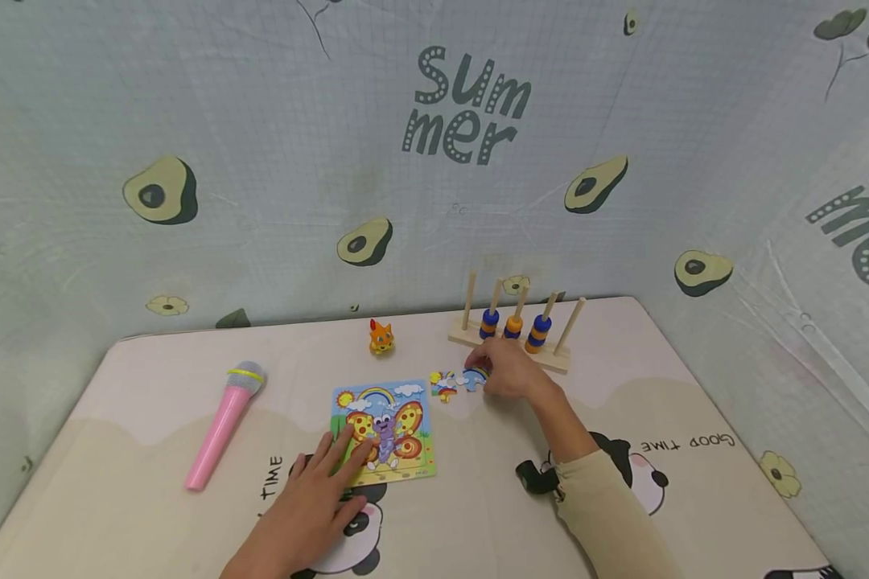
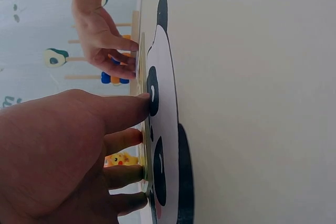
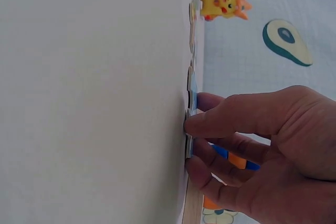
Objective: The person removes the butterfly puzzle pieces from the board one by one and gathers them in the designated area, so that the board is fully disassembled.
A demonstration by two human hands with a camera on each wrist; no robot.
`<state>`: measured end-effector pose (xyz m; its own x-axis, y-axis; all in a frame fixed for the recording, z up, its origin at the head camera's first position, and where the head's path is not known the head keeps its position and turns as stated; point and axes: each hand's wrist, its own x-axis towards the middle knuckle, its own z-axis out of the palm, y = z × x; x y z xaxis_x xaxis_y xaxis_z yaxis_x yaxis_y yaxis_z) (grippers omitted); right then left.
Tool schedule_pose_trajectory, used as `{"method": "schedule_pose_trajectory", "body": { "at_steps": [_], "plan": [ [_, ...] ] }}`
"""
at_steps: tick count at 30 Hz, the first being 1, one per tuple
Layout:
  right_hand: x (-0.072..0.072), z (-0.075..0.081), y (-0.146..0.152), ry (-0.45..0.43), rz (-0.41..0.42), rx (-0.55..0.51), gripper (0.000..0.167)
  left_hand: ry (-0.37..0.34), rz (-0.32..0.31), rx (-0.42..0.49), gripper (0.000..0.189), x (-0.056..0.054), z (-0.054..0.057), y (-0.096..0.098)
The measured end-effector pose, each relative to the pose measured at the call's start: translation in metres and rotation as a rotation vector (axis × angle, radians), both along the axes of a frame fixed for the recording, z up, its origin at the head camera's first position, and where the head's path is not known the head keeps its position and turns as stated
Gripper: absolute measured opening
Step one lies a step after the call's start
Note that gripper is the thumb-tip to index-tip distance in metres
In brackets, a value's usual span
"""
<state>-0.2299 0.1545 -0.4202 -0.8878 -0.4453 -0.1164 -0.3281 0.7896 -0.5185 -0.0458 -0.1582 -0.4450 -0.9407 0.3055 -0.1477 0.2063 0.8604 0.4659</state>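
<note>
Puzzle pieces [image 1: 472,379] lie in a short row on the surface [image 1: 471,523], just right of one butterfly picture board [image 1: 423,458]; at least two show, but the right hand [image 1: 507,371] hides part of the row, so I cannot tell the full count. One toy microphone [image 1: 220,426], one small orange animal toy [image 1: 381,338] and one wooden bead stand [image 1: 561,359] share the surface. The stand has five pegs, with blue and orange beads [image 1: 539,331] on the middle three.

The right arm reaches forward and inward, its hand bent down over the row, the gap between thumb and fingers narrow, pinching the pieces at the right end. The left hand [image 1: 307,503] lies flat with fingers spread over the board's lower left corner, its thumb near the bottom edge.

Close behind the right hand stands the bead stand, its base partly hidden by that hand. The animal toy sits beyond the board, and the microphone lies slantwise well to its left. Behind everything hangs a pale cloth [image 1: 282,145] printed with avocados.
</note>
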Motion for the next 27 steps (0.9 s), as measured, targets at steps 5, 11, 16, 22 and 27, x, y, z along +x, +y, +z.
{"method": "schedule_pose_trajectory", "body": {
  "at_steps": [5, 11, 16, 22, 27],
  "plan": [
    [0.0012, -0.0013, -0.001, -0.003, -0.006, 0.017, 0.046, -0.011, -0.001, -0.004, 0.069, -0.0002, -0.0007, -0.0002],
    [0.0018, -0.0014, -0.0007, -0.001, -0.006, 0.027, 0.047, -0.006, -0.002, -0.008, 0.07, -0.0004, -0.0011, -0.0007],
    [0.0017, -0.0003, -0.0005, 0.001, -0.007, 0.029, 0.048, 0.017, -0.007, -0.008, 0.069, -0.0002, -0.0009, -0.0004],
    [0.0014, 0.0012, -0.0011, 0.008, 0.007, 0.043, 0.051, 0.025, -0.001, -0.007, 0.069, -0.001, -0.0001, -0.0003],
    [0.0045, 0.0059, -0.0036, 0.03, 0.017, 0.065, 0.054, 0.029, -0.004, -0.014, 0.069, -0.0002, -0.0001, -0.0009]
  ]
}}
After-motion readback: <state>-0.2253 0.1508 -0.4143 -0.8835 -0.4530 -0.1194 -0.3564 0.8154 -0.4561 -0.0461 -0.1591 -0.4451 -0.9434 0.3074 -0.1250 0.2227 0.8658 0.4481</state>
